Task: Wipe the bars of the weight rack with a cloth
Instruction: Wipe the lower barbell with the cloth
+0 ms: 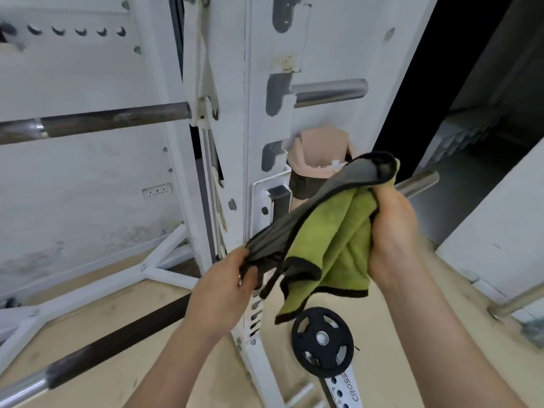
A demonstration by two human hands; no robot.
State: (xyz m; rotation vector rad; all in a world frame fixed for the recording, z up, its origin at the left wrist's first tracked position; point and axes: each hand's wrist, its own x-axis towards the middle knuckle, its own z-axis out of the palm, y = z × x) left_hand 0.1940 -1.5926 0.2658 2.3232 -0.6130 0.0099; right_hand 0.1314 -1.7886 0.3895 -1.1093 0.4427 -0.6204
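Observation:
A green cloth (335,240) with a grey back and black edging hangs between both hands in front of the white weight rack (265,128). My left hand (223,290) pinches its lower grey corner. My right hand (394,231) grips the bunched upper part, close to a steel bar (418,181) whose end sticks out past the cloth on the right. A short steel peg (329,91) juts from the upright above. A dark barbell (97,120) rests on the rack at left, and another dark bar (103,346) runs low across the floor area behind my left forearm.
A black weight plate (322,340) sits on a low peg by the rack's base. A beige bin (321,151) stands behind the upright. White rack feet (88,293) spread over the tan floor. A dark doorway (471,113) opens on the right, beside a white block (506,219).

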